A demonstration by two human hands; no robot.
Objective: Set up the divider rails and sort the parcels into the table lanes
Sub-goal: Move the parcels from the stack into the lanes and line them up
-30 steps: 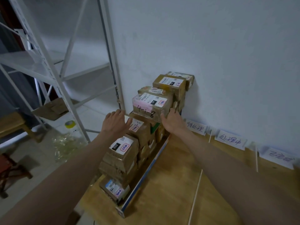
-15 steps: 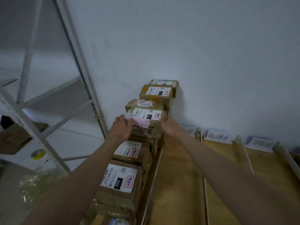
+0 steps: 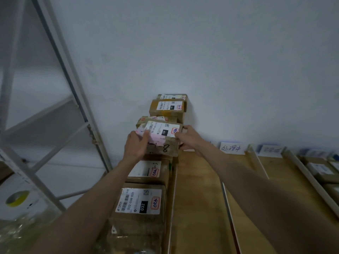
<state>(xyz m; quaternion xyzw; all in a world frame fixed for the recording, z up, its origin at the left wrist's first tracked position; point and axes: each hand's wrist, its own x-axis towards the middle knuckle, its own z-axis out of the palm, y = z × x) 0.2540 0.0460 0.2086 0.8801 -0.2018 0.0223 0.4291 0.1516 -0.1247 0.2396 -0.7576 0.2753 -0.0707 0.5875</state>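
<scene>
Gripping the parcel (image 3: pixel 161 138) now, left hand (image 3: pixel 135 146) and right hand (image 3: pixel 189 137) fingers curled round its ends

Far-right parcels (image 3: pixel 322 170) were blurred and edge-cropped; leftmost lane label (image 3: pixel 213 143) sat hidden behind right forearm (image 3: pixel 238 173).
</scene>
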